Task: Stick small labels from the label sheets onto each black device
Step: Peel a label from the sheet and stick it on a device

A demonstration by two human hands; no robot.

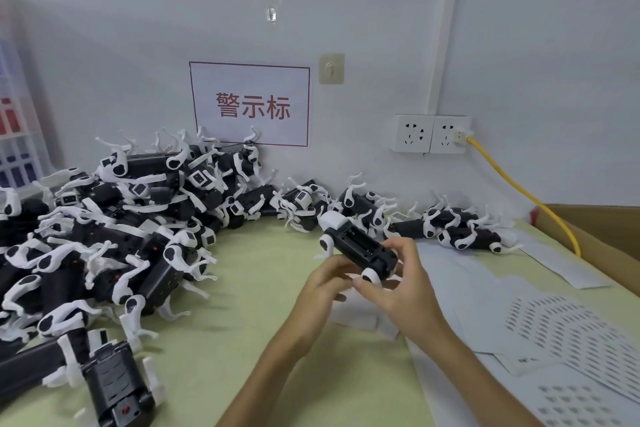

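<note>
The left hand [323, 288] and right hand [407, 282] curl fingers [401, 245] round one black device [363, 250], flat side turned up, likely to receive a label from the label sheets [554, 329] at right.

The left hand [320, 284] and right hand [407, 288] hold one black device [363, 246]. A pile of devices [114, 229] sits at nine o'clock, label sheets [571, 333] at four o'clock.

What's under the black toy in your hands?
The left hand and right hand hold the black device above the green table. Underneath lies white paper, partly hidden by the hands.
</note>
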